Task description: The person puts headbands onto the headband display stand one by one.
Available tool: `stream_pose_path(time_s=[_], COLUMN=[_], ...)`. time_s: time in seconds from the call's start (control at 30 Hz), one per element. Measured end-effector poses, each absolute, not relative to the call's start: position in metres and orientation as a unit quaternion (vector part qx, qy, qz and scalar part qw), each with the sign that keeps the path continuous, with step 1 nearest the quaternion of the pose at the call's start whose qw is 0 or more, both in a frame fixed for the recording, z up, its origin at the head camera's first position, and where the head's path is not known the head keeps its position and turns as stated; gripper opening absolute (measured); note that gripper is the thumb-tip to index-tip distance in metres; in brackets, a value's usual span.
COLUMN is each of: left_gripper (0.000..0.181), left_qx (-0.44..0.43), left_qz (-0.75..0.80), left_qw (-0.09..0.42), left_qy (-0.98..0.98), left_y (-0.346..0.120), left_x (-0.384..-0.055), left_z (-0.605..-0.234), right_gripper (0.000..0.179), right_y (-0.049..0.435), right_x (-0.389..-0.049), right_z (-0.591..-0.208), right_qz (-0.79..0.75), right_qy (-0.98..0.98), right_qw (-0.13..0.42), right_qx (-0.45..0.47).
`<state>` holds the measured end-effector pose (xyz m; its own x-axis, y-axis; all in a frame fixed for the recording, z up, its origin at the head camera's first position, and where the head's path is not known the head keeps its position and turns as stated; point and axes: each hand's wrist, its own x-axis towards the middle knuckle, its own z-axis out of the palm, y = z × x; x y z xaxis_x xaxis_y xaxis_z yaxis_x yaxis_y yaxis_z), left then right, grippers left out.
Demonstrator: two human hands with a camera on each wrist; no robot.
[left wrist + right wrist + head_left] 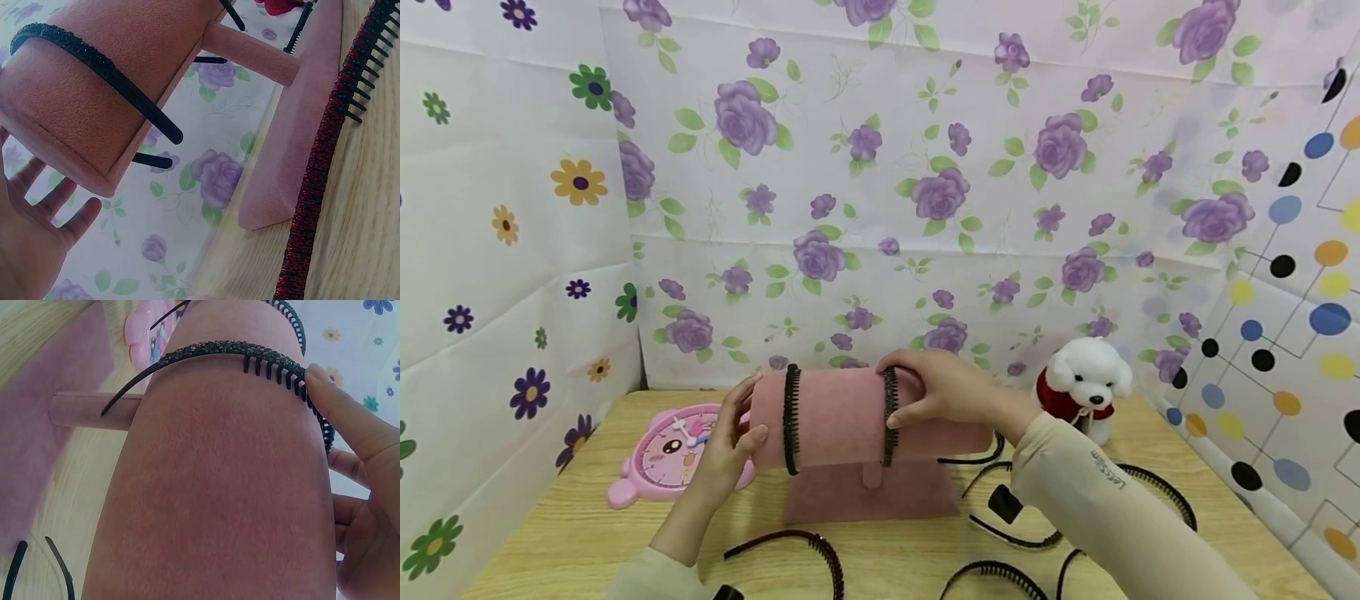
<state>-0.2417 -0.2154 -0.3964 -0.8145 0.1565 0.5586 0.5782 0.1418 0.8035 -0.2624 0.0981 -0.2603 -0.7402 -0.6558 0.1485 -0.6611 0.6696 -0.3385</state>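
A pink plush headband stand [842, 412] has a thick horizontal roll on a post [256, 56] and a flat base. Around the roll's left part sits a dark headband [791, 419] with comb teeth. My left hand [730, 442] holds the roll's left end, thumb at the front; in the left wrist view its spread fingers [53, 203] show beside that end. A second dark headband [219, 349], sparkly with teeth, lies over the roll near its middle. My right hand [943, 390] pinches it, thumb on the band in the right wrist view and other fingers behind the roll.
A pink cartoon clock [655, 450] lies at the left. At the back right sits a white plush dog [1088, 375] in red. Several headbands lie on the wooden table [880, 567], including a dark red one [826, 550] in front and a black one [1157, 483] at right.
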Motion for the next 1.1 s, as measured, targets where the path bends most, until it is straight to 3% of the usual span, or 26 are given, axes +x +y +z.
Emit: stream_pose_path(time_s=[1.1], left_gripper=[0.061], left_qx=[-0.25], left_qz=[-0.601], left_qw=[0.175], left_qy=[-0.739], left_y=[-0.216], left_x=[-0.242], left_z=[-0.397], right_gripper=[0.064], right_y=[0.058], right_x=[-0.267], right_z=[-0.26], right_qz=[0.178], right_qy=[-0.917], right_qw=[-0.021], right_qx=[0.357])
